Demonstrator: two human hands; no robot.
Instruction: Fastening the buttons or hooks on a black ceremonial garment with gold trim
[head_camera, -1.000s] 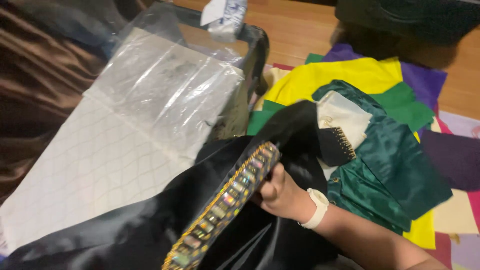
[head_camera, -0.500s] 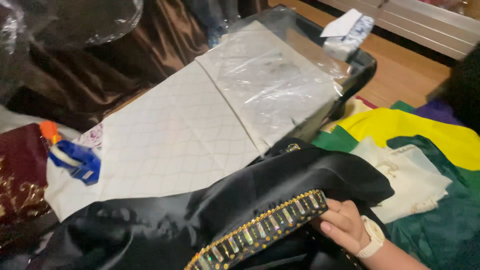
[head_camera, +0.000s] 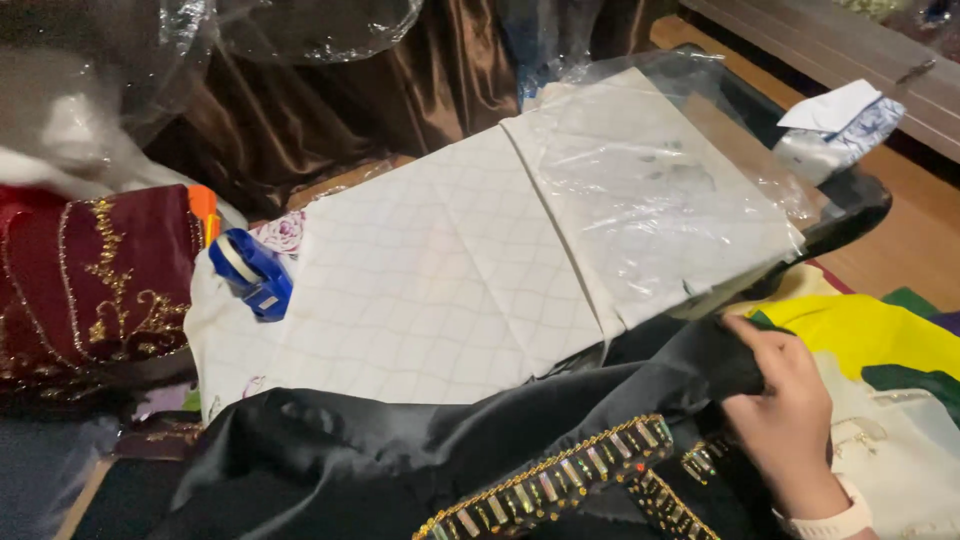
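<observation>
While your right hand (head_camera: 790, 420) closes its fingers (head_camera: 752, 345) around a bunched fold of the black satin garment (head_camera: 400, 450), the cloth spreads across the lower part of the view, from that fist leftward and down out of frame. You hold the fabric pinched tight, knuckles up, with a pale wristband (head_camera: 835, 522) showing at the lower right edge. Just beside the hand, a beaded trim (head_camera: 560, 478) of gold beads and rectangular stones runs diagonally along the garment's edge. Your left hand does not appear anywhere, so its grip cannot be told. Above the garment lies a white quilted sheet (head_camera: 430, 290), its right half covered by clear plastic film (head_camera: 650, 190). A blue tape dispenser (head_camera: 250, 272) sits on the sheet's left corner, near a maroon cloth with gold embroidery (head_camera: 90, 280). To the right of your hand, yellow fabric (head_camera: 860, 335) and a cream fabric piece (head_camera: 900, 450) lie beside each other, and brown satin drapery (head_camera: 320, 100) hangs behind the sheet.
</observation>
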